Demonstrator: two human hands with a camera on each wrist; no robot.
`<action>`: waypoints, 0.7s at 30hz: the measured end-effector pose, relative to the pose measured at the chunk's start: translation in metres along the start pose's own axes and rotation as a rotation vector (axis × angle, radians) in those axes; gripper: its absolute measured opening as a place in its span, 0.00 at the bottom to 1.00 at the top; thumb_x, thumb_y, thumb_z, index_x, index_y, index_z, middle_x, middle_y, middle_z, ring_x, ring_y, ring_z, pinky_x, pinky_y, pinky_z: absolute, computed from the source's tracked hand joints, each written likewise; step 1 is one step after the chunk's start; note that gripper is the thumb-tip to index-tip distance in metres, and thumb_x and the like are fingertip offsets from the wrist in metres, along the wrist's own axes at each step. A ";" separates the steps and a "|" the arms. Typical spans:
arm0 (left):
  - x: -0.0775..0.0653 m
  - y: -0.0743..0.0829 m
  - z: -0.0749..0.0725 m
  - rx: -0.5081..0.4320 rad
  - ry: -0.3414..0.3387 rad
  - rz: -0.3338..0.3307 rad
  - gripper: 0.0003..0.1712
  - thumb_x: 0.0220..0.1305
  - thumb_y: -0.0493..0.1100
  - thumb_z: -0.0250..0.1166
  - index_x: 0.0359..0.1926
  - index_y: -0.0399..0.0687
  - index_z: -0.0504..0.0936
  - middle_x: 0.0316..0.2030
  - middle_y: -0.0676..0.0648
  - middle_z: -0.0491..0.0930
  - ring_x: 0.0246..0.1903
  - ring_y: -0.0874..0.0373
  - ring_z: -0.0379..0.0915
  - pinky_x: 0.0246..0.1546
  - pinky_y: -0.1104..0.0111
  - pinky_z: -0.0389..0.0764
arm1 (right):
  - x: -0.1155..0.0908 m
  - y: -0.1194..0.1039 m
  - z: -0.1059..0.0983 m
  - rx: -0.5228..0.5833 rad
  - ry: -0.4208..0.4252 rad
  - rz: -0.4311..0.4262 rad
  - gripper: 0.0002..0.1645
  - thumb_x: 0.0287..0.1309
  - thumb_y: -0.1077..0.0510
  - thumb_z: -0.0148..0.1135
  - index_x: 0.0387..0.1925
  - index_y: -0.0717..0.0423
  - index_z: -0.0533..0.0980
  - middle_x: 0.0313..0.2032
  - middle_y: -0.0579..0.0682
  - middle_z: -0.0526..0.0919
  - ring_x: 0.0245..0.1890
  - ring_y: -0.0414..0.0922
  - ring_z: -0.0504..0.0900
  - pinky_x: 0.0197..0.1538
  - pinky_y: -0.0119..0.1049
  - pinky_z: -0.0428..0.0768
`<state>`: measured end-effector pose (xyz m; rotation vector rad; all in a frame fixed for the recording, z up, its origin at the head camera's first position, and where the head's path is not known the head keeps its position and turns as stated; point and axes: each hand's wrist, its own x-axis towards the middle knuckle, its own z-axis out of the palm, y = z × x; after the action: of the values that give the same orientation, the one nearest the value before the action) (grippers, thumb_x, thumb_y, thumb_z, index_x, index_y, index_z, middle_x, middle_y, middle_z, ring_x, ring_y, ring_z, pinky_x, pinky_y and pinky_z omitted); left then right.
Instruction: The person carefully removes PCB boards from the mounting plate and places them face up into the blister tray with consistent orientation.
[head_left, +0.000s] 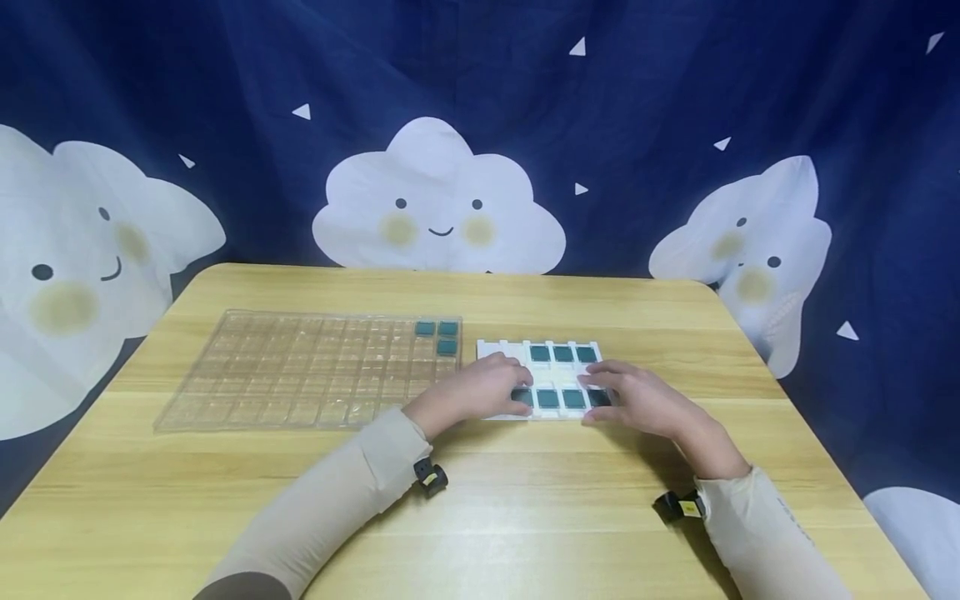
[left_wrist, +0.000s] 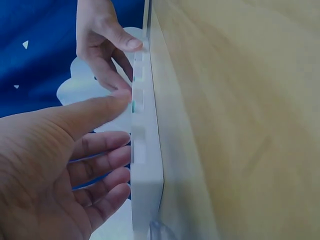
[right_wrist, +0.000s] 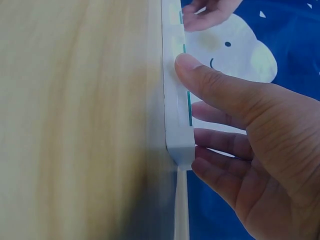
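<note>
A white slotted tray [head_left: 564, 377] lies flat on the table and holds green square tiles [head_left: 547, 398] in a back row and a front row. My left hand [head_left: 487, 387] is over its left end, thumb and fingertips around a tile in the front row. In the left wrist view the left thumb [left_wrist: 120, 98] touches the tray's edge, and the other fingers reach loosely to its top. My right hand [head_left: 641, 398] is at the right end, with its thumb [right_wrist: 187, 61] on the front edge. Its other fingers rest spread along the top and partly hide the corner tile.
To the left lies a wide clear plastic tray [head_left: 315, 371] with many small compartments. Three green tiles [head_left: 447, 328] sit in its back right corner. The wooden table [head_left: 480, 508] ends at a dark blue curtain [head_left: 480, 75] with cloud faces.
</note>
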<state>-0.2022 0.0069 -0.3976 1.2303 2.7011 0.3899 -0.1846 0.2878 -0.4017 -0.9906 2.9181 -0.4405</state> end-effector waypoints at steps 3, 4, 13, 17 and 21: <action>0.000 0.000 0.002 0.026 0.005 -0.004 0.21 0.62 0.57 0.67 0.48 0.48 0.81 0.36 0.54 0.78 0.38 0.61 0.70 0.52 0.67 0.71 | 0.000 0.000 0.000 0.004 -0.001 0.006 0.41 0.49 0.39 0.73 0.58 0.60 0.77 0.58 0.61 0.76 0.58 0.60 0.75 0.60 0.56 0.73; 0.001 0.001 0.003 0.034 0.008 -0.006 0.21 0.62 0.57 0.67 0.47 0.48 0.81 0.35 0.54 0.77 0.37 0.61 0.69 0.51 0.67 0.71 | 0.000 0.000 0.000 0.004 -0.003 0.008 0.41 0.49 0.39 0.73 0.59 0.61 0.77 0.58 0.61 0.76 0.58 0.60 0.74 0.60 0.56 0.73; 0.001 0.001 0.006 0.090 0.032 0.005 0.20 0.61 0.56 0.68 0.45 0.47 0.82 0.36 0.53 0.79 0.37 0.61 0.71 0.53 0.67 0.70 | 0.000 0.000 0.000 -0.023 -0.018 -0.005 0.42 0.50 0.39 0.72 0.58 0.64 0.76 0.60 0.60 0.76 0.60 0.60 0.74 0.60 0.54 0.73; 0.002 0.000 0.007 0.108 0.040 0.018 0.18 0.62 0.55 0.67 0.43 0.47 0.82 0.33 0.55 0.78 0.35 0.62 0.69 0.52 0.67 0.70 | -0.001 0.001 -0.001 -0.049 -0.022 -0.029 0.41 0.52 0.40 0.72 0.59 0.65 0.76 0.60 0.61 0.75 0.59 0.60 0.74 0.60 0.53 0.74; 0.003 0.000 0.008 0.112 0.041 0.025 0.17 0.63 0.54 0.67 0.44 0.47 0.83 0.34 0.54 0.79 0.36 0.62 0.70 0.53 0.67 0.71 | -0.003 0.000 -0.003 -0.091 -0.028 -0.057 0.40 0.53 0.43 0.72 0.60 0.65 0.75 0.61 0.61 0.75 0.58 0.60 0.76 0.58 0.53 0.75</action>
<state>-0.2024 0.0110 -0.4055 1.2997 2.7787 0.2737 -0.1828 0.2900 -0.3988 -1.0837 2.9146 -0.2962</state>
